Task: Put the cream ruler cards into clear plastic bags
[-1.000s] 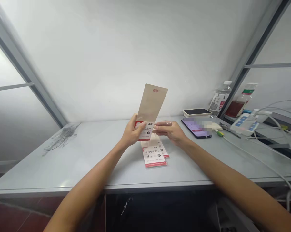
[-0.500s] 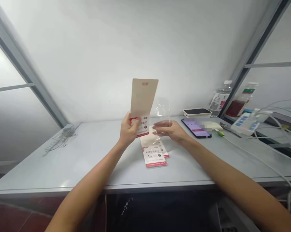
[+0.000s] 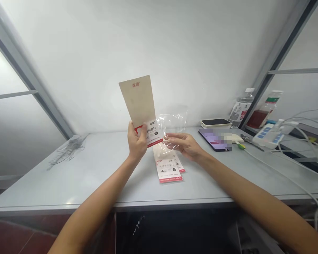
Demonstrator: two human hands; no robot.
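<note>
My left hand is closed around a cardboard packaging card, beige above with a white and red printed panel at its lower end. The card stands raised above the desk, leaning left. My right hand pinches a clear plastic sleeve, which stands up between my hands close to the card's right edge. Below them on the desk lie more printed cards in white, red and beige, partly overlapping. Whether the sleeve touches the held card I cannot tell.
On the right lie a phone with a lit screen, a second phone, a clear bottle, a bottle of dark red liquid and a power strip with cables. A crumpled, transparent-looking heap lies at far left.
My left hand has moved slightly left and the card now tilts leftward, apart from where it stood. The clear sleeve in my right hand has spread wider; the right hand has barely moved.
</note>
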